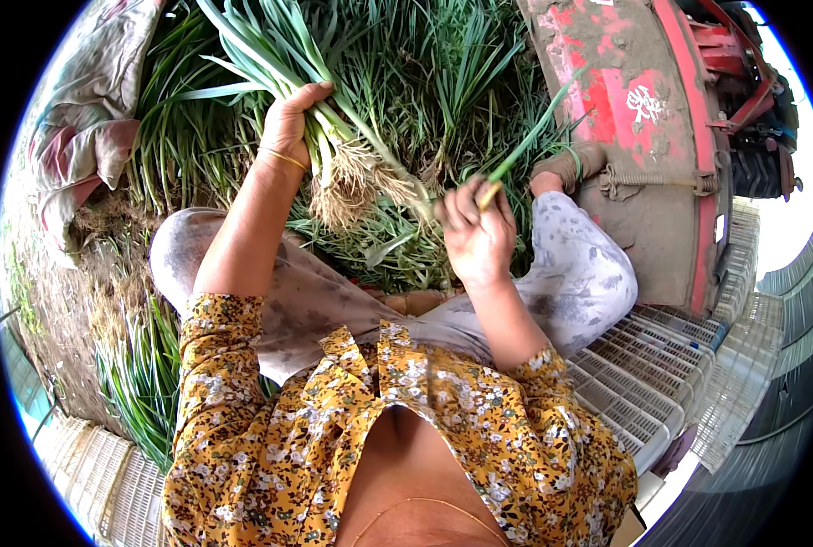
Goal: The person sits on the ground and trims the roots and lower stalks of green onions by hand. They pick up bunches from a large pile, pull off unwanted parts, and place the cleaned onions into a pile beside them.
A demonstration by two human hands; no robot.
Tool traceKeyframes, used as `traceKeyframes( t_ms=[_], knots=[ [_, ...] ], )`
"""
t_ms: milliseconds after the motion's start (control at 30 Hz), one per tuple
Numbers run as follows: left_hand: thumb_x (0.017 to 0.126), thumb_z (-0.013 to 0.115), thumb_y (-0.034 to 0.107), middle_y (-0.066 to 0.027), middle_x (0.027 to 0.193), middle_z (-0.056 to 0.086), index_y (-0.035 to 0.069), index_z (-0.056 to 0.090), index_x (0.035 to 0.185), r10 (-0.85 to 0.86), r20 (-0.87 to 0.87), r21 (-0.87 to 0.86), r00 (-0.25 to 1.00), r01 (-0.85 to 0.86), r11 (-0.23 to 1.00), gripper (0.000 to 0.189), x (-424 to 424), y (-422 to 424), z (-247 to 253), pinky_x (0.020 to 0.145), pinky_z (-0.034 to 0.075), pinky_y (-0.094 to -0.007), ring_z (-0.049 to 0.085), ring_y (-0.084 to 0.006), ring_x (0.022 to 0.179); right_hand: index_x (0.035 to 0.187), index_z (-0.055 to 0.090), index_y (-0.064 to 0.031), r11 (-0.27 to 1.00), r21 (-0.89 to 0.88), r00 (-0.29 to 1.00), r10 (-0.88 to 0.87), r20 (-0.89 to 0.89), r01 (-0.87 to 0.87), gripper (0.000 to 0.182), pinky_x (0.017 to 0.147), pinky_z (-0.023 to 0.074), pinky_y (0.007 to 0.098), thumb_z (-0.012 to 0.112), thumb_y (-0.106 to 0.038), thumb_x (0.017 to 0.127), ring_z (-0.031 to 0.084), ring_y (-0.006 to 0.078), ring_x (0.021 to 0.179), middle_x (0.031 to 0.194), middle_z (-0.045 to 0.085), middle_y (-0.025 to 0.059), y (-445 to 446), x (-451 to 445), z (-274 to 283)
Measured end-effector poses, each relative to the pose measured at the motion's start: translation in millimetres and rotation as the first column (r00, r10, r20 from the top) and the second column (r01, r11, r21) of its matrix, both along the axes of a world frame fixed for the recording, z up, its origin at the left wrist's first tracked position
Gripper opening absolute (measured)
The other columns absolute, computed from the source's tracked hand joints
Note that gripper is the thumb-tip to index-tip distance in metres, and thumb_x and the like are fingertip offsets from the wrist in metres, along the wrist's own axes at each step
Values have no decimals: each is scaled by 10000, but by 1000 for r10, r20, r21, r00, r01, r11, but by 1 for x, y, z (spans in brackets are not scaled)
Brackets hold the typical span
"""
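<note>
My left hand [290, 126] is closed around a bunch of long green allium plants [321, 133], with pale stems and tan, stringy roots [345, 184] hanging toward my lap. Right of those roots, my right hand [478, 229] has curled fingers and grips a single green stalk [526, 143] that slants up and right. A blurred, pale strand lies between the bunch and my right fingers; whether it joins them I cannot tell. Loose green leaves and trimmings [406, 256] lie below both hands, between my bent legs.
More allium plants [194, 130] lie in a thick pile ahead. A crumpled cloth [92, 102] is at the far left. A muddy red metal machine panel [625, 102] stands on the right by my foot. Pale plastic crates [646, 369] are at lower right, others [92, 472] at lower left.
</note>
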State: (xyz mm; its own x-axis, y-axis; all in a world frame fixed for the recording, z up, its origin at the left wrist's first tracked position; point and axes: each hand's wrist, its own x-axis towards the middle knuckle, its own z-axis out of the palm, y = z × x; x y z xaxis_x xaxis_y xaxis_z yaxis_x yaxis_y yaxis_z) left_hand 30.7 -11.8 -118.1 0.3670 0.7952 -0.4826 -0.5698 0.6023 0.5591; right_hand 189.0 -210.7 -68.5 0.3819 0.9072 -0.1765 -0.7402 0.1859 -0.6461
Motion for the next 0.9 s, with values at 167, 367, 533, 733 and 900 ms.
traceKeyframes(
  t_ms=[167, 367, 533, 733, 900],
  knots=[
    [747, 625, 87, -99, 718, 607, 18, 570, 819, 18, 19, 10, 1000, -18, 1000, 114, -10, 19, 5, 567, 533, -326, 598, -208, 590, 993, 518, -36, 731, -675, 833, 432, 345, -100, 198, 644, 415, 317, 460, -207, 911, 474, 153, 606, 676, 512, 25, -82, 35, -11],
    [744, 638, 90, -109, 734, 619, -5, 595, 857, -162, 101, 26, 982, 160, 987, 154, 2, 0, 7, 581, 540, -331, 606, -206, 611, 1247, 403, 14, 874, -447, 717, 435, 544, -191, 445, 836, 458, 311, 555, -129, 854, 507, 217, 1102, 1208, 498, 186, -20, 19, 6],
    [744, 644, 103, -111, 763, 628, -38, 581, 956, -253, 177, 70, 951, 244, 967, 262, 1, -1, 11, 592, 537, -277, 610, -185, 637, 1098, 548, 5, 870, -461, 624, 460, 632, -175, 272, 452, 404, 179, 571, -85, 842, 485, 45, 528, 720, 572, -1, 29, -5, 17],
    [731, 651, 71, -111, 861, 632, -67, 569, 994, -424, 111, 180, 899, 402, 898, 309, -4, -6, 3, 623, 545, -260, 608, -149, 673, 1003, 604, 2, 850, -479, 560, 512, 651, -221, 203, 457, 385, 187, 609, -78, 816, 479, 24, 536, 672, 596, 7, 42, -12, -5],
    [699, 645, 50, -90, 764, 632, -34, 595, 898, -391, -32, 138, 920, 392, 910, 221, 3, -13, 8, 548, 513, -250, 583, -138, 570, 936, 599, 6, 950, -294, 184, 310, 933, -109, 141, 453, 424, 235, 595, -47, 806, 561, 102, 523, 644, 620, 61, 36, -11, -11]
  ],
)
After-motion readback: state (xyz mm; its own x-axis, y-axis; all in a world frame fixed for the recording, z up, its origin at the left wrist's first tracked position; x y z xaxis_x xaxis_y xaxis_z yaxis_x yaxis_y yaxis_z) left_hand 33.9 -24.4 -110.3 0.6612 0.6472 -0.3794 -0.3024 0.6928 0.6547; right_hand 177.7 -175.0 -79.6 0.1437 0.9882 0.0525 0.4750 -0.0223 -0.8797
